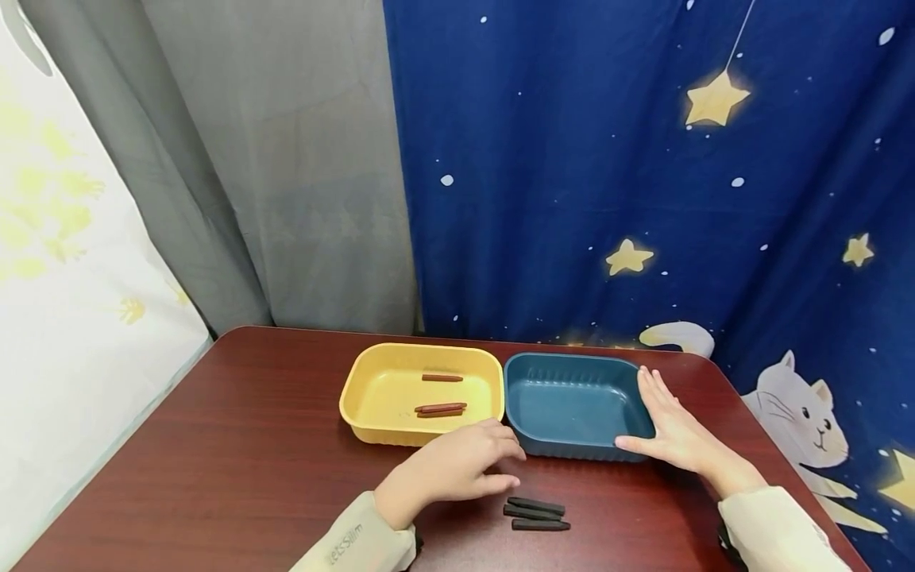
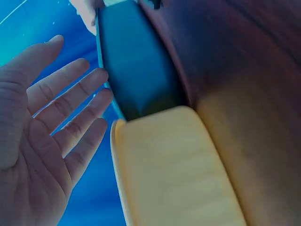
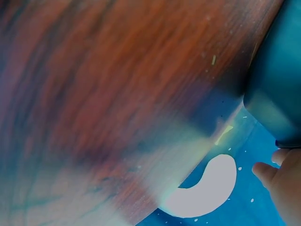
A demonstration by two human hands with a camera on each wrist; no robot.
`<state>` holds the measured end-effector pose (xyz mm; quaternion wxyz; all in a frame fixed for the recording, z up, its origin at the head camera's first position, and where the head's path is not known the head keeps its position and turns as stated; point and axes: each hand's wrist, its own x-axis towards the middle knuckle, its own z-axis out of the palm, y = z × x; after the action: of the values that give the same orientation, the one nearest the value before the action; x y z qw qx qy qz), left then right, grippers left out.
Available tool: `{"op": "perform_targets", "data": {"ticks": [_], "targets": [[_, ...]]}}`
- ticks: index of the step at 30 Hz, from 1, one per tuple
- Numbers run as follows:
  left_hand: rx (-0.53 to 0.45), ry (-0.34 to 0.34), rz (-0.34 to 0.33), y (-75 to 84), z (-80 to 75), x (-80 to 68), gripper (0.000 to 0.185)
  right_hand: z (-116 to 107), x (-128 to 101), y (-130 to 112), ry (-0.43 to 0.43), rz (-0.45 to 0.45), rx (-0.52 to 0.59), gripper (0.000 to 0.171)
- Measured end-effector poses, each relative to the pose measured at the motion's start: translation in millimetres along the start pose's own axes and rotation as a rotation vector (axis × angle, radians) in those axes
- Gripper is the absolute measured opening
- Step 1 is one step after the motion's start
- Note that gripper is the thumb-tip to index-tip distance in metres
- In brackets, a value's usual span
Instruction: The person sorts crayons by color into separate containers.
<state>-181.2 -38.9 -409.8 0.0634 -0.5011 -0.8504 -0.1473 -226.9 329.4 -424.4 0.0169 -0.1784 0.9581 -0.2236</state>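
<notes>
A yellow tray (image 1: 348, 401) and a dark blue tray (image 1: 572, 359) stand side by side on a dark red wooden table (image 1: 250, 445). Brown sticks (image 1: 440, 409) lie in the yellow tray; the blue one looks empty. Three black sticks (image 1: 536, 514) lie on the table in front of the trays. My left hand (image 1: 493, 465) hovers just left of them, by the yellow tray's front edge, holding nothing. In the left wrist view the left hand (image 2: 56, 132) is spread open beside the yellow tray (image 2: 178, 169). My right hand (image 1: 668, 425) rests with straight fingers against the blue tray's right wall.
A blue curtain (image 1: 608, 175) with stars and a cat hangs behind the table, a grey curtain (image 1: 286, 175) to its left. The table's right edge runs close to my right hand. Bare tabletop lies to the left of the yellow tray.
</notes>
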Motion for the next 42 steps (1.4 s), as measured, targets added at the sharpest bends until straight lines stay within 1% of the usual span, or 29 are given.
{"op": "perform_targets", "data": {"ticks": [8,15,19,23,26,31,37,42], "targets": [[-0.026,-0.125,0.006,6.6,14.5,13.4,0.030,-1,0,0,-0.004,-0.015,-0.015,0.117],[-0.109,-0.240,-0.007,2.7,20.9,29.0,0.026,-1,-1,2,-0.011,0.001,-0.001,0.118],[-0.147,-0.291,-0.004,3.4,25.5,37.2,0.022,-1,-2,2,-0.011,0.005,-0.001,0.117],[-0.155,-0.330,-0.011,8.8,28.1,45.5,0.021,-1,-2,2,-0.009,0.006,-0.002,0.117],[-0.135,-0.360,-0.028,13.1,28.8,50.8,0.020,-1,-2,3,-0.009,0.007,-0.004,0.117],[-0.112,-0.397,-0.064,16.4,30.4,54.1,0.015,0,-1,4,-0.012,0.009,-0.009,0.117],[-0.116,-0.399,-0.090,15.4,32.8,54.6,0.012,-1,-1,4,-0.003,0.003,-0.004,0.117],[-0.143,-0.407,-0.123,14.7,33.0,53.6,0.011,0,-2,4,-0.005,0.001,-0.007,0.117]]}}
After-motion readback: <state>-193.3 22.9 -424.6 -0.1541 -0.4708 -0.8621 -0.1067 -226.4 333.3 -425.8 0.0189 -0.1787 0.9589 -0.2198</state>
